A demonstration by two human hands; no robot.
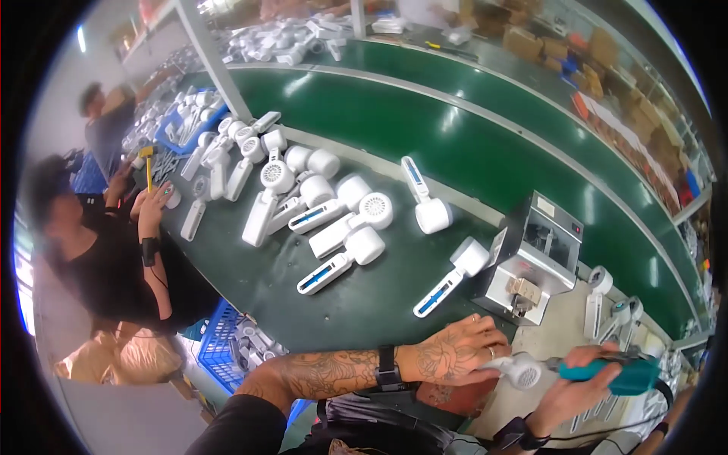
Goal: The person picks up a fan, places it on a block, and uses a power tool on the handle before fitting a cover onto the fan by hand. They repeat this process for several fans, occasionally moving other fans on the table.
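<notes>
Near the front edge of the bench, my left hand (462,347) is closed around a white hair-dryer-shaped unit (523,373). Its round grilled head faces up and its handle is mostly hidden by my fingers. My right hand (580,390) grips a teal power tool (635,374) with a dark cable. The tool's grey nose points left at the unit's head; blur hides whether they touch. Just beyond my left hand stands a metal box-shaped fixture (535,262) with a small clamp-like block. Beside it lies another white unit (453,274), a blue strip showing in its handle.
Several more white units (341,262) lie across the green bench (250,292) to the left. A green conveyor (493,155) runs behind it. At far left a co-worker (95,258) holds a yellow hammer (149,163). A blue crate (220,341) of parts stands below the bench.
</notes>
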